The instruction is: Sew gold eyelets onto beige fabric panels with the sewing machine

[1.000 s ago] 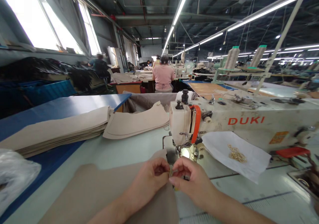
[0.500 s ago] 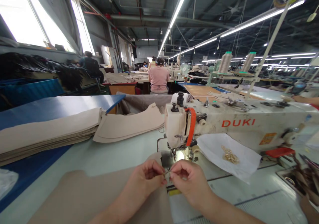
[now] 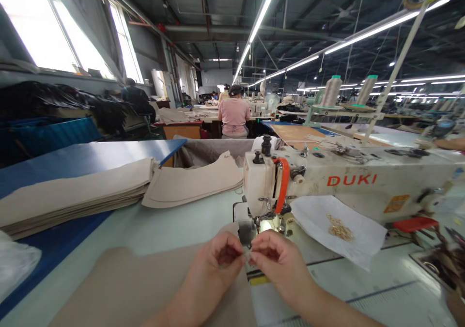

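Observation:
My left hand [image 3: 218, 264] and my right hand [image 3: 278, 264] meet just in front of the needle area of a white sewing machine [image 3: 348, 184] marked DUKI. Both hands are closed in a pinch, fingertips almost touching, on something small that I cannot make out. Under my left forearm lies a flat piece of beige fabric [image 3: 138, 288] on the pale table. A white sheet [image 3: 359, 242] to the right of the needle carries a small heap of gold-coloured metal rings [image 3: 338, 229].
Stacks of cut beige fabric [image 3: 72, 194] lie at the left on a blue board [image 3: 83, 157]. Two thread cones [image 3: 330, 92] stand behind the machine. A person in a pink top [image 3: 234, 116] sits with their back to me at a far table.
My hands stay pinched together in front of the needle; they spread slightly half a second ago and have closed up again. The view has shifted a little.

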Motion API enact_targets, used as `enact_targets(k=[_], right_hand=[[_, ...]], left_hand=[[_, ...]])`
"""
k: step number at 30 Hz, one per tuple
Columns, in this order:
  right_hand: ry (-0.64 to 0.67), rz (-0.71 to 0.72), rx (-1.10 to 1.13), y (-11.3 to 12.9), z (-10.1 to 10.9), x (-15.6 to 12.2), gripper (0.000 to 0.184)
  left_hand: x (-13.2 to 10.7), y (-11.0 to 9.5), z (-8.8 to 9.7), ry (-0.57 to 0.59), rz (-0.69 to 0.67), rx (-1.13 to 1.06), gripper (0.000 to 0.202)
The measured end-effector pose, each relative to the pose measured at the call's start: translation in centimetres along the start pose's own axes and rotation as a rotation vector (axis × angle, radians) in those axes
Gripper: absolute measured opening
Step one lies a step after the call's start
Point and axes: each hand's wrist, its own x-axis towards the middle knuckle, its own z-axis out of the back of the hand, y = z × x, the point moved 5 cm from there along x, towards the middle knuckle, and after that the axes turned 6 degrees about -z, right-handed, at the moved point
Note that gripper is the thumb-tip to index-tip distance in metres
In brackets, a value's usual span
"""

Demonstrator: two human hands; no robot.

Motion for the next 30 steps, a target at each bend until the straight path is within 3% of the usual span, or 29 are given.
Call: enact_targets(k=[9,13,16,21,25,30], right_hand=[[0.006,0.073,-0.301,1.0,0.1,-0.3,0.013],[-0.018,0.087,-0.403,1.2,0.3,-0.3,0.013],[-0.014,0.033,-0.347,0.8,0.7,-0.2,0.013],[0.002,-0.121,-0.165,-0.3,1.3,0.1,0.007],[0.026,-0.267,-0.108,-0.4,1.6,0.1,0.005],[0.035,-0.370,-0.113,0.0,1.4,0.6,0.010]], left_hand=[[-0.2,-0.8,0.0,0.021,-0.030,0.205,0.003],[0.2,-1.9,-0.2,0.160,-0.026,0.246,0.005],[0.9,-2.7,1.0,0.221,-0.016,0.428,0.015],[0.8,-2.5,3.3,0.134,-0.272,0.875,0.027],[-1.3,-0.9,2.2,0.172,-0.372,0.954,0.032],[-2.5,-1.0,-0.1,0.195,-0.425,0.933,0.034]])
